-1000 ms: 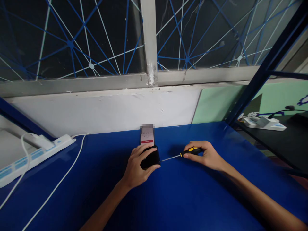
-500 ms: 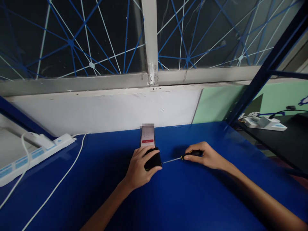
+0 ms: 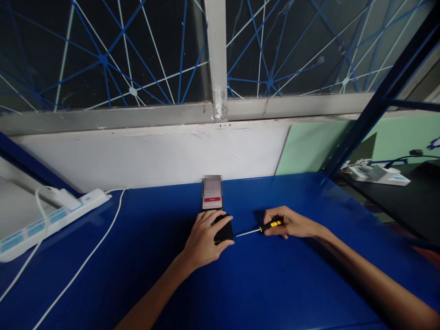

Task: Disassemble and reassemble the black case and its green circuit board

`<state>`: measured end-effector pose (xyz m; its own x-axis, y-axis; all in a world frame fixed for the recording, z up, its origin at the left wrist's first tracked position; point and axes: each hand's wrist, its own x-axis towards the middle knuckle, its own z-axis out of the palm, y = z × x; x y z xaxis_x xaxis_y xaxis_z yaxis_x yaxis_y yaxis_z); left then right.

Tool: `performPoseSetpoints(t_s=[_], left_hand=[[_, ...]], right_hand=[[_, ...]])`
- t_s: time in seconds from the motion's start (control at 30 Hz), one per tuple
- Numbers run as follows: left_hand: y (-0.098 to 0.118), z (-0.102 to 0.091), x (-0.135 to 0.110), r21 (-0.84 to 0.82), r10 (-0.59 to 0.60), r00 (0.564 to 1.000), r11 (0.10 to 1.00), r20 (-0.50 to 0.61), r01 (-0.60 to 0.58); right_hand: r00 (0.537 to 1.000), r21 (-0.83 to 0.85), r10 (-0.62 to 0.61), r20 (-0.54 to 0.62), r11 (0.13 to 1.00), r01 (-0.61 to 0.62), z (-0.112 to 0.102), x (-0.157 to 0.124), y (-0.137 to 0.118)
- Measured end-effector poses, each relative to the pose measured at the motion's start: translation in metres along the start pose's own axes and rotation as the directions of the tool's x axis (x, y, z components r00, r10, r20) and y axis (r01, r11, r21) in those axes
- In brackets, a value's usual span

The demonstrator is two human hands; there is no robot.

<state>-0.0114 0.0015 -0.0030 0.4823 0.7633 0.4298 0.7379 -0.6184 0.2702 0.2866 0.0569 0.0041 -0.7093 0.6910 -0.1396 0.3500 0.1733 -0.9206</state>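
My left hand (image 3: 203, 240) is closed around a small black box-shaped object (image 3: 225, 230) on the blue table, with fingers over its top and thumb along the near side. What the object is, I cannot make out. In my right hand (image 3: 287, 222) is a screwdriver (image 3: 271, 226) with a black and yellow handle, pinched between thumb and fingers. Its thin metal shaft points left, and the tip reaches the right side of the black object. Whether the tip sits in a screw is too small to see. Just behind the left hand, a phone (image 3: 212, 201) shows a lit screen.
A white power strip (image 3: 58, 222) with a plugged-in adapter and white cables lies along the left of the blue table (image 3: 275, 284). A blue frame post (image 3: 364, 119) rises at the right. Beyond it, a black surface (image 3: 371, 197) carries another white power strip (image 3: 395, 178).
The screwdriver handle has turned, so more yellow now shows. My right fingers have shifted their grip on it. The left hand still holds the black object; the view has moved slightly.
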Motion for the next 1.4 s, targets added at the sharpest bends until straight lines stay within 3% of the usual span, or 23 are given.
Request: performPoseSetpoints(t_s=[0.2, 0.3, 0.43, 0.67, 0.9, 1.0, 1.27, 1.4], left_hand=[[0.001, -0.001, 0.002, 0.005, -0.004, 0.999, 1.000, 0.055, 0.004], [0.000, -0.002, 0.004, 0.015, 0.010, 0.998, 1.000, 0.063, -0.011], [0.000, -0.002, 0.007, 0.034, 0.019, 0.997, 0.999, 0.068, -0.022], [-0.003, 0.001, 0.009, 0.054, 0.045, 0.998, 0.997, 0.053, -0.048], [-0.005, 0.003, 0.013, 0.069, 0.069, 0.997, 0.995, 0.040, -0.072], [-0.006, 0.005, 0.012, 0.076, 0.059, 0.997, 0.995, 0.048, -0.063], [-0.003, -0.004, 0.008, 0.151, 0.080, 0.996, 0.985, 0.030, -0.084], [-0.008, -0.009, 0.005, 0.171, 0.033, 0.999, 0.984, 0.031, -0.038]], right_hand=[[0.991, -0.238, -0.124, -0.041, 0.965, 0.111, 0.002, 0.000, -0.010], [0.984, -0.230, -0.149, -0.097, 0.965, 0.123, 0.006, 0.001, -0.006], [0.993, -0.123, -0.077, -0.093, 0.990, 0.065, 0.005, 0.002, 0.002], [0.981, -0.329, -0.148, -0.125, 0.939, 0.099, 0.000, 0.001, -0.004], [0.976, -0.195, -0.124, -0.176, 0.977, 0.089, 0.004, 0.002, 0.000], [0.984, -0.133, -0.103, -0.146, 0.988, 0.084, 0.002, 0.003, 0.005], [0.979, -0.272, -0.151, -0.138, 0.956, 0.109, 0.000, 0.006, 0.005], [0.981, -0.238, -0.140, -0.135, 0.965, 0.105, 0.002, 0.005, 0.005]])
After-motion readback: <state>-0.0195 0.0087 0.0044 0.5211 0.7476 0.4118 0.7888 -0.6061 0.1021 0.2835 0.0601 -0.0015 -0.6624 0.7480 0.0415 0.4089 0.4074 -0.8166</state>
